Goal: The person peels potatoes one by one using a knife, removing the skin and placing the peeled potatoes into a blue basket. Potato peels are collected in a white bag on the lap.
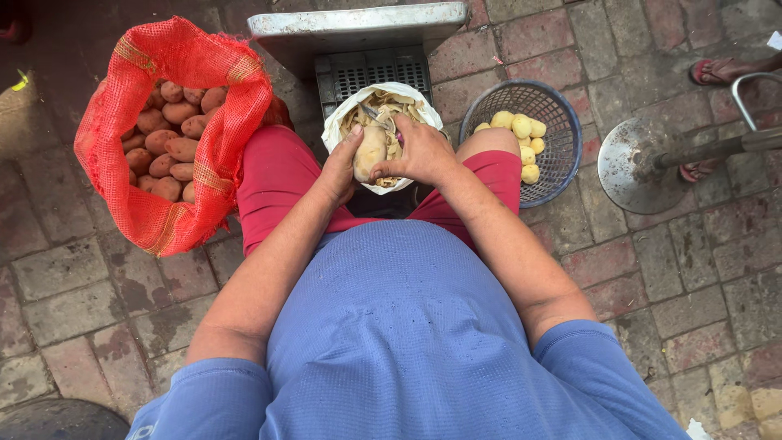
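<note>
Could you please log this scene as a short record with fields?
left hand: holds a half-peeled potato
right hand: works a peeler on it
below hands: white bag of peelings
person's left: red mesh sack of unpeeled potatoes
person's right: dark basket of peeled potatoes
ground: brick paving

Daylight is falling on a worn reddish brick floor; a round metal stand base is resting there.

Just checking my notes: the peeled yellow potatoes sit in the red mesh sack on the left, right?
Not quite. In the head view the peeled yellow potatoes sit in the round dark wire basket on the right; the red mesh sack on the left holds unpeeled brown potatoes.
</note>
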